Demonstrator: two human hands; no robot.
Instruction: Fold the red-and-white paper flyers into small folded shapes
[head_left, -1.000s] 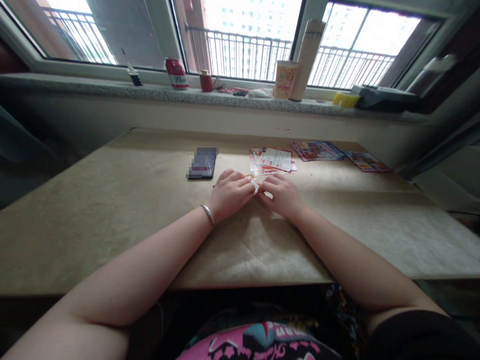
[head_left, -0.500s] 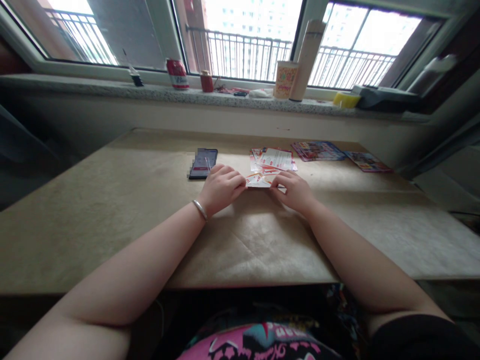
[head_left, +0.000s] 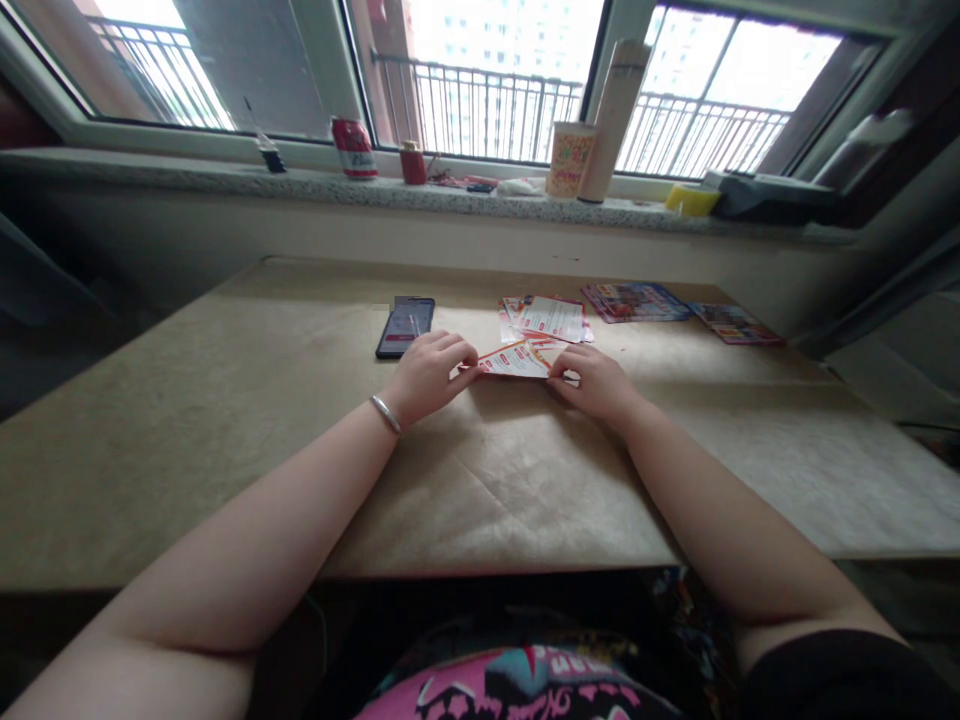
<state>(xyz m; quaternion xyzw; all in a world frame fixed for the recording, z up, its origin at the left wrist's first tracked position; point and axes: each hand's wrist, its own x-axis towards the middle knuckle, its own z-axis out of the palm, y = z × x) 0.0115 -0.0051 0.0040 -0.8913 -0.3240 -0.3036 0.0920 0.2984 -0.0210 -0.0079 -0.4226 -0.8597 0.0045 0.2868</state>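
Between my two hands lie white-and-red printed cards (head_left: 514,360), fanned a little with their near edge low to the table. My left hand (head_left: 435,372), with a silver bangle (head_left: 385,413) at its wrist, pinches their left corner. At their right end, my right hand (head_left: 589,378) grips the cards between thumb and fingers. Just beyond lies a loose pile of similar cards (head_left: 551,318). A dark phone (head_left: 406,327) with its screen lit rests by my left fingers. How many cards I hold cannot be made out.
Colourful cards (head_left: 637,302) are spread at the back right, with another group of cards (head_left: 736,324) beside them. On the stone windowsill (head_left: 457,200) stand a red can (head_left: 354,150), a paper cup (head_left: 570,160), a tall tube (head_left: 613,120) and yellow tape (head_left: 691,200).
My left hand has shifted left and slightly nearer, so more of the printed card face shows between my hands. My right hand has moved only slightly to the right.
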